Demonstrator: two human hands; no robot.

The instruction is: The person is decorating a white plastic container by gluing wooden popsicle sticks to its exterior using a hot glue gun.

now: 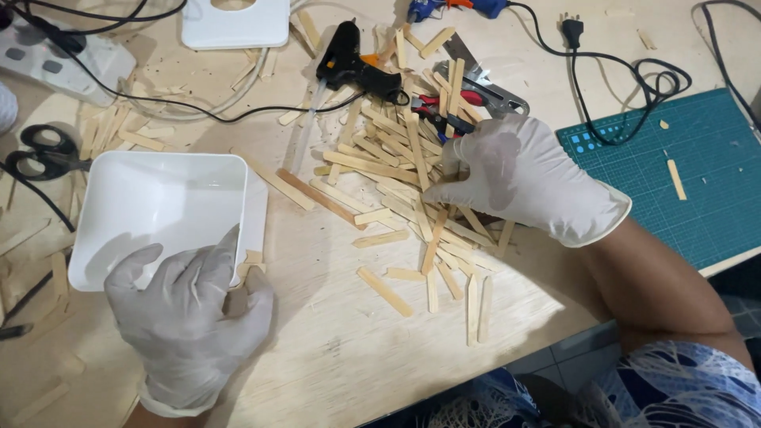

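Both my hands wear white gloves. My left hand [186,317] grips the near rim of an empty white square plastic container [158,206] on the wooden table. My right hand [515,174] lies palm down on a scattered pile of flat wooden sticks [396,174] at the table's middle, its fingers curled over several sticks at the pile's right side. It is unclear whether sticks are pinched in the fingers.
A black glue gun [353,67] and red-handled pliers [444,101] lie behind the pile. Black scissors [43,154] and a power strip [55,59] sit at the left. A green cutting mat [697,166] lies at the right, black cables [626,71] above it.
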